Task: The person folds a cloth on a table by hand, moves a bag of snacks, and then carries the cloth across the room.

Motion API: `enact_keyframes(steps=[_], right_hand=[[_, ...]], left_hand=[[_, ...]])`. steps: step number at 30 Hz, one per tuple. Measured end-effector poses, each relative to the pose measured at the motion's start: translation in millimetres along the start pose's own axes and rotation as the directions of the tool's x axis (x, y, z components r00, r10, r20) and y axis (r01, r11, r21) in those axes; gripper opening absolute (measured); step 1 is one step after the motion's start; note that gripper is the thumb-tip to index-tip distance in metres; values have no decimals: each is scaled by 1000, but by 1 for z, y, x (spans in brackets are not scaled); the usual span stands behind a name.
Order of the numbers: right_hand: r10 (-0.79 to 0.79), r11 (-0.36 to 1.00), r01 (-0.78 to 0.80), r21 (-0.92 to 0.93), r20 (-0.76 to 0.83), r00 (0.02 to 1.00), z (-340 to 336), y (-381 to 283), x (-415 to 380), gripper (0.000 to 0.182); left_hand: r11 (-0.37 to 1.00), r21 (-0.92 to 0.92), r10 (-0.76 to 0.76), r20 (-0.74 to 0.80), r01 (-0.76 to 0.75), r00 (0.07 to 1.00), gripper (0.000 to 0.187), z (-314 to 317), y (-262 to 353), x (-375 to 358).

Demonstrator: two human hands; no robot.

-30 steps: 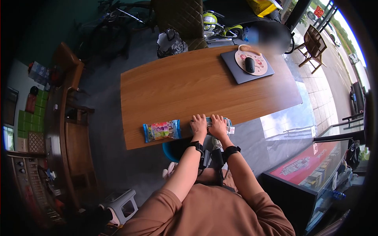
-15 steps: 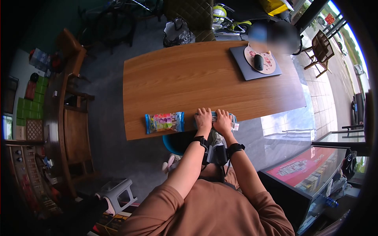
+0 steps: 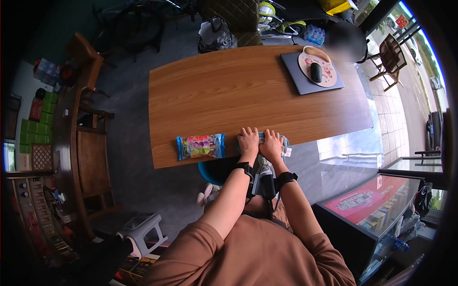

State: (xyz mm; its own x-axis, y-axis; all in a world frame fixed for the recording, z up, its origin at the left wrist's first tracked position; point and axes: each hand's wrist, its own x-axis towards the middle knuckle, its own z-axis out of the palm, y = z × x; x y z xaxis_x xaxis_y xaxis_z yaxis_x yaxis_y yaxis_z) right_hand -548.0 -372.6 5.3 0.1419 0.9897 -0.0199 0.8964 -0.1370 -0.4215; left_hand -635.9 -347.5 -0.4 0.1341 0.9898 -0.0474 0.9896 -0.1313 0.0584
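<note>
At the front edge of the table (image 3: 224, 95), a blue-and-white package in clear plastic (image 3: 285, 142) lies mostly hidden beneath my hands. A small white tag (image 3: 288, 152) sticks out at its right end. My left hand (image 3: 248, 141) presses on the left part of this package, fingers bent over it. Close beside it, my right hand (image 3: 272, 144) grips the right part, fingers likewise curled over the top. A colourful packet with blue ends (image 3: 201, 146) lies flat to the left of my left hand, apart from it.
A grey laptop (image 3: 305, 87) bears a pink mouse pad (image 3: 329, 76) and a black mouse (image 3: 316, 72) at the back right. Below the table's front edge stands a blue-rimmed bin (image 3: 206, 175). A glass display case (image 3: 367, 205) is at the right, a grey stool (image 3: 143, 231) at lower left.
The view has shifted slightly. A blurred shape by the mouse pad has withdrawn, and the pad's wrist rest now shows. Both hands stay on the package.
</note>
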Motion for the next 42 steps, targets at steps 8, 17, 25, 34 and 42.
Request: enact_keyframes(steps=[8, 17, 25, 34, 42], right_hand=[[10, 1000, -10, -1, -2, 1000, 0, -3, 12, 31], [0, 1000, 0, -2, 21, 1000, 0, -5, 38, 33], [-16, 1000, 19, -25, 131, 991, -3, -10, 77, 36], [-57, 998, 57, 6, 172, 984, 5, -12, 129, 36], [-225, 974, 218, 55, 197, 954, 4, -17, 189, 36]], left_hand=[[1000, 12, -13, 7, 13, 1000, 12, 3, -1, 12], [1000, 12, -25, 32, 24, 999, 15, -4, -4, 33], [996, -10, -90, 22, 90, 996, 14, 1, -6, 64], [974, 136, -176, -62, 183, 982, 11, 18, -7, 110], [932, 75, -350, -62, 355, 934, 8, 5, -7, 151]])
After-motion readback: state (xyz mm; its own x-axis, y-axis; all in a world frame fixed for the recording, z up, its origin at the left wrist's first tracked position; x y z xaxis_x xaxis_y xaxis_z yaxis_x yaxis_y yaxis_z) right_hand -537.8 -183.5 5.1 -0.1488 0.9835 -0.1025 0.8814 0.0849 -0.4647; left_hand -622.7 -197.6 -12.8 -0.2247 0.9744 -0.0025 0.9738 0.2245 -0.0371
